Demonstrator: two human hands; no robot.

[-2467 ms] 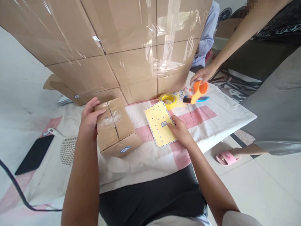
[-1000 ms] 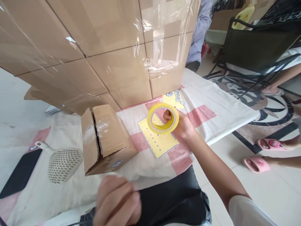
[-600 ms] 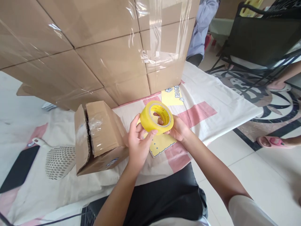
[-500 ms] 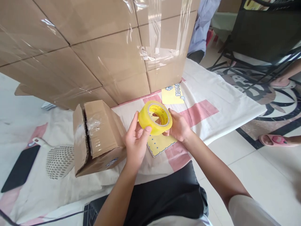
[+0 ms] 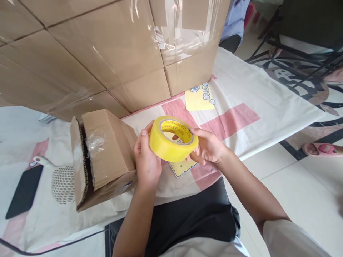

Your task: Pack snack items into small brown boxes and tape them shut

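A wide roll of yellow packing tape [image 5: 171, 148] is held up between both hands above the table. My left hand [image 5: 147, 160] grips its left side, thumb on the outer face. At the right rim, my right hand [image 5: 207, 146] pinches the roll with the thumb on top and the other fingers partly hidden below. Beneath the roll lies a yellow printed card [image 5: 183, 167], mostly covered by it. A second yellow card [image 5: 198, 100] with blue drawings rests farther back. Left of my left hand sits a cardboard box [image 5: 109, 146] with its flaps slightly apart.
Plastic-wrapped cartons [image 5: 107, 46] are stacked at the back. A white slotted skimmer [image 5: 63, 184] and a black phone [image 5: 24, 191] lie on the cloth-covered table [image 5: 257, 85] at left. A dark chair [image 5: 308, 28] stands on the right; another person [image 5: 234, 25] is behind the cartons.
The tape roll has come closer to me and tilted, showing more of its outer side. My left thumb has shifted up along the roll. The view has moved slightly.
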